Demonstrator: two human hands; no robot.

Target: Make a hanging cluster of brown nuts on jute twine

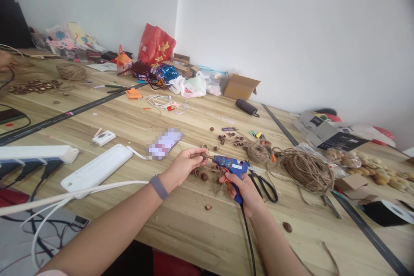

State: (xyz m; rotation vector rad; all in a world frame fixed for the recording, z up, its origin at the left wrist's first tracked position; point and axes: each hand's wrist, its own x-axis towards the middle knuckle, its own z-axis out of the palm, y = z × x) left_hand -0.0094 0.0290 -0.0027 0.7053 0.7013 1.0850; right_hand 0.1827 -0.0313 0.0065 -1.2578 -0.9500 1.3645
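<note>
My right hand [248, 193] is wrapped round the handle of a blue hot glue gun [230, 164], its nozzle aimed left. In the fingertips of my left hand [183, 166] is a small brown nut-like piece [204, 156], right at the nozzle tip. Whether the nozzle touches it I cannot tell. Beneath the hands lie loose twine strands and a few round brown nuts [203, 177]. Black-handled scissors [270, 189] rest just right of the glue gun. A small ball of twine [258, 152] sits behind them, and a larger coil of twine [307, 171] lies farther right.
A white power strip [97, 168] with cables lies left of my left arm, near a phone [164, 143]. The glue gun's black cord [248, 237] hangs toward me. Bags and a cardboard box [241, 87] line the wall. Another person's hand [4, 59] shows at far left.
</note>
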